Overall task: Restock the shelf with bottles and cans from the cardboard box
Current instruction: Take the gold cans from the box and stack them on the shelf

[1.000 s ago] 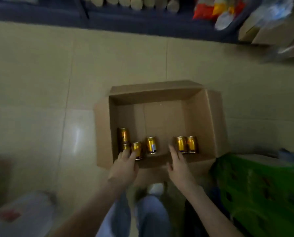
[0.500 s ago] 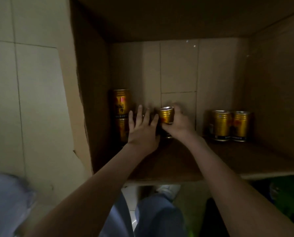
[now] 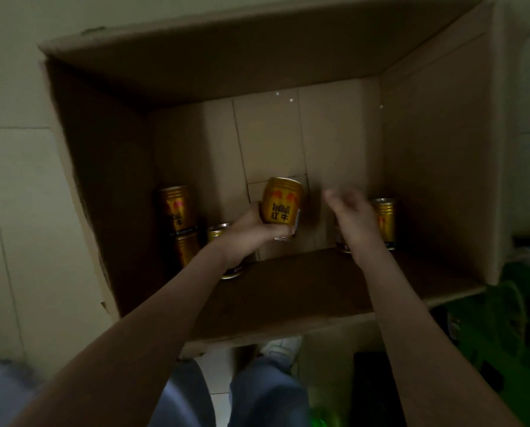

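You are leaning over an open cardboard box (image 3: 436, 149) that sits on a pale tiled floor (image 3: 17, 211). Your left hand (image 3: 251, 231) grips a gold can (image 3: 283, 204) around its lower half, fingers curled under it. The can is upright and lifted clear of the box bottom, over the middle of the near wall. That hold suits carrying it out to the shelf, which is not in view. Your right hand (image 3: 354, 217) is apart from the left and blurred, its fingers loose and holding nothing that shows. It hovers just beside a second can (image 3: 386, 221) standing near the right wall, probably the next one to lift. Another can seems to stand half hidden behind that wrist. In the near left corner stands a cluster of cans (image 3: 175, 211), one of them tucked under your left wrist. The tall box walls are the main obstacle: each can has to rise straight up before it clears the rim. A green crate (image 3: 522, 318) sits against the box's near right corner. Your knees (image 3: 257, 396), in blue jeans, are below the near edge.
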